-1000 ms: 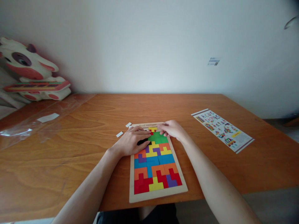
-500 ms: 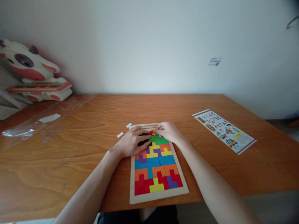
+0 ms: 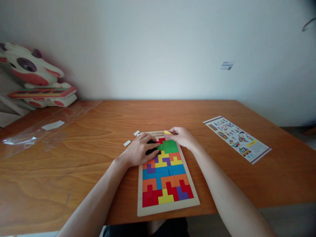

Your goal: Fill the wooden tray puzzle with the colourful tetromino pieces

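Note:
A wooden puzzle board (image 3: 168, 208) full of coloured block pieces lies near the table's front edge. Between the thumb and fingers of my right hand (image 3: 182, 136) is a yellow piece (image 3: 168, 132), raised over the board's top right edge. My left hand (image 3: 142, 149) rests on the upper left of the board, fingers apart, over a black area; whatever lies under its palm is hidden. Beside its fingertips are a red piece (image 3: 161, 140) and green pieces (image 3: 168, 146). Blue, orange, purple and red pieces fill the lower part.
A printed pattern sheet (image 3: 237, 138) lies on the table (image 3: 111, 115) at the right. Two small white tiles (image 3: 127, 143) are left of the board. Clear plastic wrap (image 3: 22, 140) and a cow-shaped toy keyboard (image 3: 44, 92) are at the far left.
My right hand has lifted the yellow piece off the top of the board and moved slightly up and right. The red piece shows more fully. My left hand has barely moved.

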{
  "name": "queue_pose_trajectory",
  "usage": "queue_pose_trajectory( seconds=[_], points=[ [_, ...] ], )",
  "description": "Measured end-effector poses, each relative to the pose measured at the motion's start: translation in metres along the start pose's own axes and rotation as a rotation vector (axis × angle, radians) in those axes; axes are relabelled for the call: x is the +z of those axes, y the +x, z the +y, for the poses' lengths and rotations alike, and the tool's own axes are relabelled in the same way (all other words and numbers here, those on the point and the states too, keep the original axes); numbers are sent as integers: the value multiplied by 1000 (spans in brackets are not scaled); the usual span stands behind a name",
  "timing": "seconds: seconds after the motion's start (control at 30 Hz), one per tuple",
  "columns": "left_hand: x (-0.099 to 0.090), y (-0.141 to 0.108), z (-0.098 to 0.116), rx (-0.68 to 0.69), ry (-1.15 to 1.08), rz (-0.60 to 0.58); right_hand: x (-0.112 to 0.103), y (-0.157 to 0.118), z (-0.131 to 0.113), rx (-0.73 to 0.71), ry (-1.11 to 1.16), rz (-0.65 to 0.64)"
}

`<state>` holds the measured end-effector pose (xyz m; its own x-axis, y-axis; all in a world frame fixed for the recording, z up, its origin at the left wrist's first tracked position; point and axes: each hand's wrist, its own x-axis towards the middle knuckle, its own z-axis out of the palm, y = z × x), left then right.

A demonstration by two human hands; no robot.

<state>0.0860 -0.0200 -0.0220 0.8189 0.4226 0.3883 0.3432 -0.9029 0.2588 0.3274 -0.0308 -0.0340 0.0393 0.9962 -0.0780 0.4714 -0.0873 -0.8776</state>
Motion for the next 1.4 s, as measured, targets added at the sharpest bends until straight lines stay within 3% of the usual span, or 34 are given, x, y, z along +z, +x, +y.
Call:
queue_pose_trajectory(
  seconds=[0.17,0.4,0.77,1.03,1.4],
  points=[
    [0,0,0,5,7,-11,-8,2,-1,98,222,67],
    [0,0,0,10,-22,-9,-9,5,7,-20,164,116],
    [0,1,0,-2,-30,-6,-8,7,8,3,323,107],
    [-1,0,-9,-270,100,234,5,4,0,-84,383,119],
    [-9,-9,-20,-335,164,142,14,-1,-6,-79,356,3]
  ],
)
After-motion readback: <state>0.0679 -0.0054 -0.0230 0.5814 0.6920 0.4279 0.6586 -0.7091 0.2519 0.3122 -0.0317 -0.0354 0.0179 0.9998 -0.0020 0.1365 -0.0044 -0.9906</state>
